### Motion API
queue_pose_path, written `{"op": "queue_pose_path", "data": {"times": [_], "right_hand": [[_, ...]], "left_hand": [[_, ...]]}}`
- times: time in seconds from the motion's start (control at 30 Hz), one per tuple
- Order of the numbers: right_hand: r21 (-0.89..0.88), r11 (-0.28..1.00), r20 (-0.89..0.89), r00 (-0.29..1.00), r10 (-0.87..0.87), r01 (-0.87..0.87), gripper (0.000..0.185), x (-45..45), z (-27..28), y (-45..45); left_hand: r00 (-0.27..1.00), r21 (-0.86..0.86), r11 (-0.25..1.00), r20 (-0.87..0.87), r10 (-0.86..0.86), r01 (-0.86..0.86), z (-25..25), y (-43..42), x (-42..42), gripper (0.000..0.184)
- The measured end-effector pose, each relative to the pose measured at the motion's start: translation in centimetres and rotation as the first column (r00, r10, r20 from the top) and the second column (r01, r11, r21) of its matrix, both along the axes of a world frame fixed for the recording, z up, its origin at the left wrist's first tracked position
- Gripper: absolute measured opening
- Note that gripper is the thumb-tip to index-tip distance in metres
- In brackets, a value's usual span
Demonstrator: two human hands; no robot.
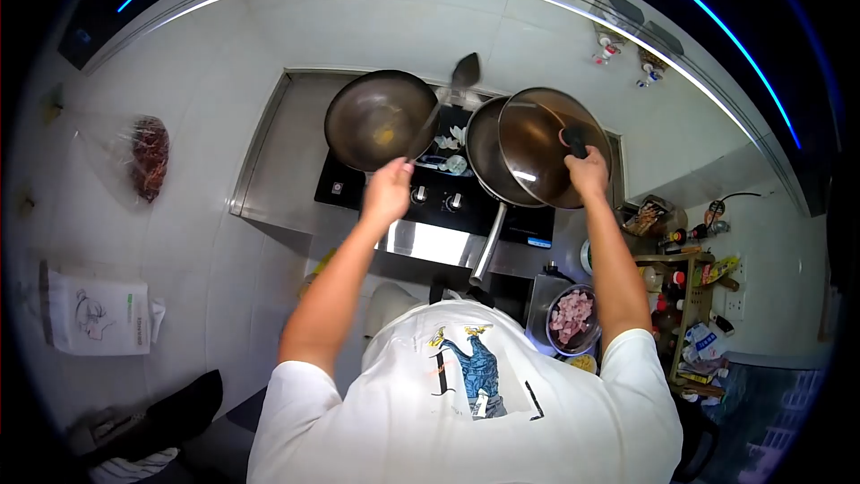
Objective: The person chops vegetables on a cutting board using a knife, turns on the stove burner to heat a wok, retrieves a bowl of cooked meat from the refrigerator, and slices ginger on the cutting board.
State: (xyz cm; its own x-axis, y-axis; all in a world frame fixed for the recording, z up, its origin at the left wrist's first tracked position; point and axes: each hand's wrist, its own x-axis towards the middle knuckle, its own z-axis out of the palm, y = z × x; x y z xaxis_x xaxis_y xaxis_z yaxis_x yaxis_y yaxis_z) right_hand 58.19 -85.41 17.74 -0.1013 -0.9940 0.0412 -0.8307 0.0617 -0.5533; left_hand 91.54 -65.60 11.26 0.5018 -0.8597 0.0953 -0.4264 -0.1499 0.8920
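My left hand (388, 192) is closed round the handle end of a dark spatula (465, 73), whose blade points up between the two pans. Left of the spatula a dark wok (372, 121) rests on the black stove (432, 202), with a small yellowish patch at its bottom. With my right hand (587, 172) I grip the black knob of a glass lid (542, 130). The lid is tilted and partly covers the right-hand pan (484, 148), whose metal handle (488, 246) points toward me.
A bowl of cut pink meat (571, 315) stands at the right, with a small yellow dish (582, 363) below it. Bottles and packets fill a rack (694, 296) farther right. A bag of dark red food (150, 159) hangs on the left wall.
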Motion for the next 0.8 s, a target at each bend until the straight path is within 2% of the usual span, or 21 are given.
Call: {"op": "queue_pose_path", "data": {"times": [0.03,0.07,0.13,0.2,0.23,0.33,0.37,0.4,0.5,0.6,0.7,0.73,0.8], "right_hand": [[0.018,1.000,-0.031,0.999,0.015,-0.014,0.050,0.7,-0.7,0.2],[0.057,0.998,-0.049,0.999,0.010,-0.008,0.052,1.7,-0.9,0.8],[0.000,1.000,-0.042,0.999,-0.003,0.003,0.054,3.3,-2.7,1.3],[0.015,1.000,-0.040,0.999,-0.012,0.012,0.057,4.5,-3.6,1.7],[0.038,0.999,-0.032,0.999,-0.006,0.007,0.057,5.1,-3.6,2.0],[0.072,0.997,-0.044,0.999,0.018,-0.015,0.057,6.3,-3.2,2.5],[0.082,0.996,-0.052,0.998,0.024,-0.020,0.057,6.5,-3.4,2.3],[0.091,0.996,-0.059,0.998,0.028,-0.023,0.058,6.4,-3.5,2.1],[0.072,0.996,-0.084,0.994,0.065,-0.059,0.054,6.5,-4.1,1.5],[0.050,0.994,-0.091,0.991,0.102,-0.097,0.049,6.3,-4.4,1.3],[0.022,0.989,-0.101,0.983,0.150,-0.149,0.050,5.8,-4.7,1.3],[0.038,0.983,-0.057,0.982,0.183,-0.181,0.053,5.6,-4.8,1.2],[0.048,0.976,-0.009,0.977,0.211,-0.210,0.056,5.2,-5.1,1.0]], "left_hand": [[0.974,-0.124,0.991,0.216,0.069,-0.042,-0.1,0.7,1.7,0.037],[0.967,0.077,0.993,0.247,0.064,-0.085,5.3,2.3,1.6,0.035],[0.886,0.082,0.979,0.444,0.131,-0.185,4.8,3.1,3.5,0.030],[0.807,0.128,0.953,0.570,0.156,-0.275,4.2,3.8,4.7,0.027],[0.764,0.115,0.957,0.630,0.136,-0.265,4.1,4.1,5.1,0.023],[0.700,0.133,0.964,0.711,0.069,-0.230,3.1,4.4,6.3,0.020],[0.663,0.062,0.974,0.742,0.099,-0.216,2.3,4.3,6.5,0.020],[0.664,0.162,0.964,0.747,0.020,-0.212,2.0,4.2,6.8,0.023],[0.543,0.215,0.951,0.837,-0.063,-0.222,0.5,3.7,6.8,0.040],[0.497,0.261,0.940,0.859,-0.122,-0.221,-0.2,3.8,6.5,0.041],[0.507,0.282,0.917,0.855,-0.107,-0.283,-1.0,4.3,6.4,0.043],[0.506,0.281,0.917,0.856,-0.107,-0.282,-1.4,4.6,6.3,0.043],[0.699,0.356,0.899,0.710,-0.084,-0.253,-2.2,5.2,6.4,0.045]]}}
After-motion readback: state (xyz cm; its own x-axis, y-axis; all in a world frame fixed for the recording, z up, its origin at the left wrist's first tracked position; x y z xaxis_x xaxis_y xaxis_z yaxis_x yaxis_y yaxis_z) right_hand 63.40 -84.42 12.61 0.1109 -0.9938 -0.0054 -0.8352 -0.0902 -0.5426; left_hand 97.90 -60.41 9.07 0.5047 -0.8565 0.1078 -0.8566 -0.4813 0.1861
